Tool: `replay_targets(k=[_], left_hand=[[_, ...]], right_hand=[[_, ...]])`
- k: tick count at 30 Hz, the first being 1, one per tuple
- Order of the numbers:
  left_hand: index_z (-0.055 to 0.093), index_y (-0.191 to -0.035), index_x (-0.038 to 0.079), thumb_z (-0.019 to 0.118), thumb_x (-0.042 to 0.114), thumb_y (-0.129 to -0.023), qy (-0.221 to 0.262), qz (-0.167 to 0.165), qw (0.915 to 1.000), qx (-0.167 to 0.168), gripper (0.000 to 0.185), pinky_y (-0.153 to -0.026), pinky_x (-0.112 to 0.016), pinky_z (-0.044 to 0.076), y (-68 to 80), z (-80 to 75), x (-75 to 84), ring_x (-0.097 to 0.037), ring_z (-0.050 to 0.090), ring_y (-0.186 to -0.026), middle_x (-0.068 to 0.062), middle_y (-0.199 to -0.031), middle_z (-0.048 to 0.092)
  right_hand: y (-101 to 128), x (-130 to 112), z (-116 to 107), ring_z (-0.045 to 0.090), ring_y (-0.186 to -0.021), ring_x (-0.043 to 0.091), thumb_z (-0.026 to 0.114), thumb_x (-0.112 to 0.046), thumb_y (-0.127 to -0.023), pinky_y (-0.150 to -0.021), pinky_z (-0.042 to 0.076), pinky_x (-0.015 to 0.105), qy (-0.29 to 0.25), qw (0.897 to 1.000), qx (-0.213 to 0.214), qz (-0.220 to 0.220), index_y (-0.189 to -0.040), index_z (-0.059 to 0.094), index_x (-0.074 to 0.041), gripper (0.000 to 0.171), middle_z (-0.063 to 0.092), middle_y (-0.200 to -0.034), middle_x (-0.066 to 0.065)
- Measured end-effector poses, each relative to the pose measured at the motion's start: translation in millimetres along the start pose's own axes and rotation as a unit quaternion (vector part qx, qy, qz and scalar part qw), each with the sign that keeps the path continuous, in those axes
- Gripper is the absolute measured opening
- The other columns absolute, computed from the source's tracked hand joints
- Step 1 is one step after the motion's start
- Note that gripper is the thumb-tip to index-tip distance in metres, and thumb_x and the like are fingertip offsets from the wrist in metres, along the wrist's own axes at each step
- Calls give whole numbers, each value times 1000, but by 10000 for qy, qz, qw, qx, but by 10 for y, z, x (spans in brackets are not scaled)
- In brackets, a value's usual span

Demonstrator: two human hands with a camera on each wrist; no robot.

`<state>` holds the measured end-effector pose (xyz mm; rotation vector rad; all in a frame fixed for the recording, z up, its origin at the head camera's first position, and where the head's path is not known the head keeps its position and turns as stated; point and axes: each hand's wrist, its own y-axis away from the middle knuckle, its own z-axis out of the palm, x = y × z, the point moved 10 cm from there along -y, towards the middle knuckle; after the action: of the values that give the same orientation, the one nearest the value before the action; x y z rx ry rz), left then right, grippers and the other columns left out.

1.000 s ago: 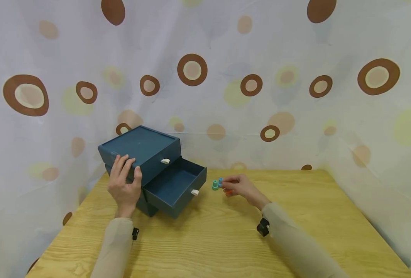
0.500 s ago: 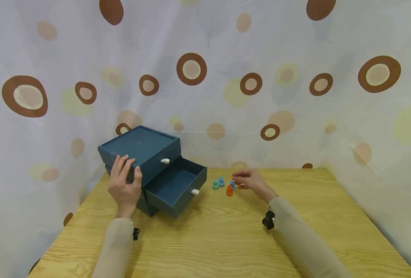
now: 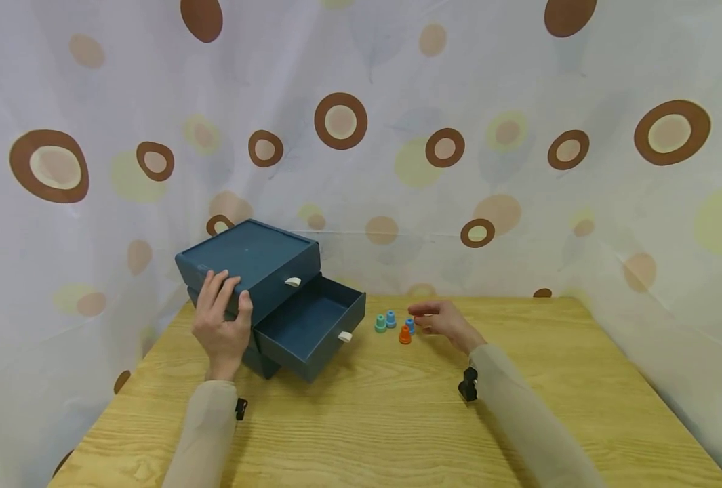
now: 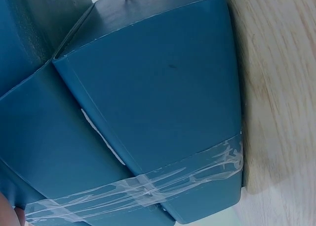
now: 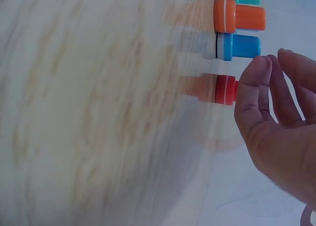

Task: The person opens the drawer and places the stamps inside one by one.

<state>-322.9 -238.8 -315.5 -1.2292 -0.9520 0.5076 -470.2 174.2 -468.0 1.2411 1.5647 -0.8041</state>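
Observation:
My left hand (image 3: 222,332) rests on the near side of a dark blue drawer unit (image 3: 247,254), fingers over its top edge and thumb along the front corner. One drawer (image 3: 323,358) with a white pull tab stands pulled out. To its right, small stepped plastic pegs stand upright on the table: green (image 3: 381,324), light blue (image 3: 390,320), orange (image 3: 405,335) and blue (image 3: 410,327). My right hand (image 3: 449,324) hovers by the blue one, fingers loosely bent. In the right wrist view, the thumb hides the top of a red peg (image 5: 224,90).
The wooden table (image 3: 361,434) runs back to a patterned curtain (image 3: 391,196). Clear tape (image 4: 148,186) wraps the drawer unit's side. Another white tab (image 3: 293,282) sits on the upper drawer, which is pushed in.
My right hand has left the orange peg and moved right, beside the blue peg. The orange peg now stands uncovered on the table. The left hand has stayed on the drawer unit.

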Motion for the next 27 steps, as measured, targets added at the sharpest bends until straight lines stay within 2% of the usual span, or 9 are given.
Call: replay_targets(k=[5,9,15,20,23,27], left_hand=[[76,-104,7,57,39,-90,-28,-6,10000,8,40,-109,-46,44,6,-2,-2,-34,60,-123,-13,-117,71],[76,-104,7,57,39,-90,-28,-4,10000,-19,39,-109,-46,44,13,7,-3,-35,60,-123,-13,-117,71],[76,-104,7,57,38,-90,-2,8,10000,13,39,-109,-46,44,5,9,2,-35,60,-122,-13,-117,71],[76,-104,7,57,39,-90,29,-9,10000,67,39,-109,-45,44,-9,1,2,-35,60,-122,-13,-117,71],[76,-104,7,57,38,-90,31,-23,10000,77,39,-109,-45,44,-9,3,0,-34,60,-122,-13,-117,71],[76,-104,7,57,37,-89,1,-36,10000,50,38,-109,-45,44,9,11,-2,-34,60,-123,-13,-117,71]], right_hand=[[-20,-22,66,59,-117,37,54,-3,-96,-92,55,44,344,9989,-206,-228,-135,55,3,39,55,-138,23],[-29,-1,88,62,-110,30,57,-6,-96,-84,56,38,705,9968,-200,-304,-132,60,1,37,59,-133,21],[-35,21,102,64,-96,27,59,-7,-95,-76,56,34,825,9960,-228,-259,-129,63,0,34,62,-125,20],[-22,11,64,62,-90,26,60,-5,-94,-72,54,33,817,9959,-276,-289,-127,63,3,34,55,-136,23],[-7,15,28,61,-91,26,61,-4,-92,-72,54,33,852,9956,-265,-303,-127,62,4,36,47,-144,24],[-5,46,11,61,-93,25,61,-3,-91,-72,54,33,871,9955,-252,-283,-128,62,4,37,47,-144,23]])
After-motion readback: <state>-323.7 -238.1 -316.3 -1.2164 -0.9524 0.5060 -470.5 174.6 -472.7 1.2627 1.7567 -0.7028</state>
